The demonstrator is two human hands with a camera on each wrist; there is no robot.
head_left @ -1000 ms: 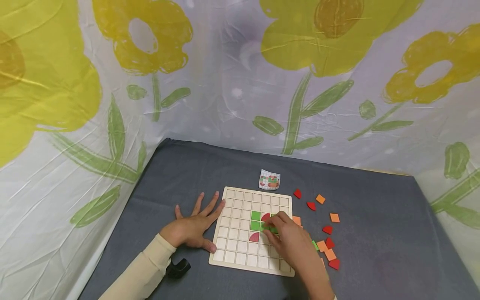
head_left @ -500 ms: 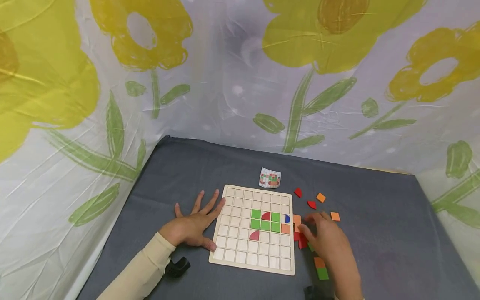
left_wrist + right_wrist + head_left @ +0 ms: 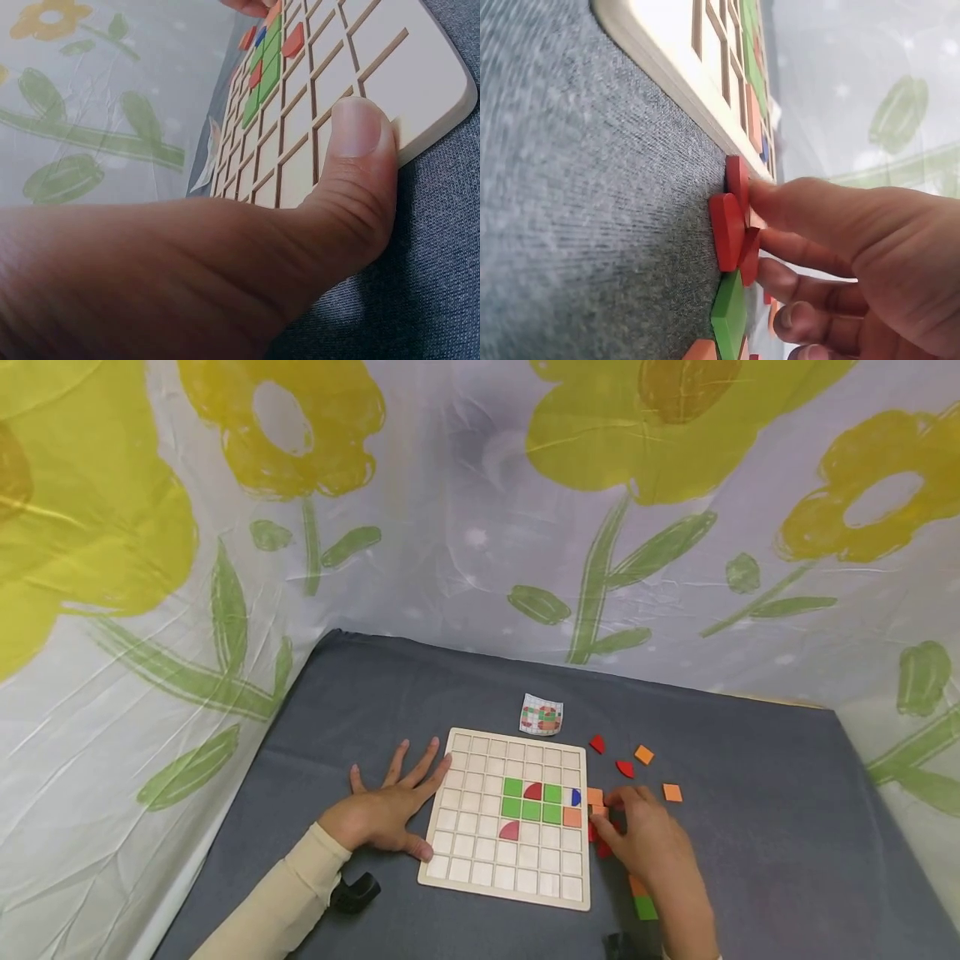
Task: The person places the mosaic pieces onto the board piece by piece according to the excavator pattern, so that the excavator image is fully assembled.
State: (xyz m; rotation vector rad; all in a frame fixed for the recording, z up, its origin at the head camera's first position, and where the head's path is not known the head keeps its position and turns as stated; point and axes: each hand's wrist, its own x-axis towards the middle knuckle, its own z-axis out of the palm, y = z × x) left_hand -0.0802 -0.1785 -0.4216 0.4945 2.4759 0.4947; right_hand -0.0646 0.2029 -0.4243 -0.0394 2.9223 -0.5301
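Observation:
A pale wooden grid board (image 3: 465,852) lies on the dark cloth. Green square tiles (image 3: 531,811), red quarter-round pieces (image 3: 509,831), an orange square (image 3: 572,817) and a blue half-round piece (image 3: 575,797) sit in its cells. My left hand (image 3: 386,818) rests spread at the board's left edge, the thumb (image 3: 356,135) lying on the rim. Just off the right edge, my right hand (image 3: 648,835) pinches an orange square tile (image 3: 599,811) between thumb and forefinger. Red pieces (image 3: 727,229) lie below those fingertips, partly hidden by the hand in the head view.
A small printed pattern card (image 3: 542,716) lies behind the board. To the right are loose red pieces (image 3: 625,769) and orange squares (image 3: 672,792), with a green tile (image 3: 645,907) nearer the front. A flower-print curtain (image 3: 450,527) hangs behind the table.
My right hand left the board's green tiles and moved right to the loose pieces, closing on an orange tile. An orange square and blue piece are uncovered on the board. My left hand stayed put.

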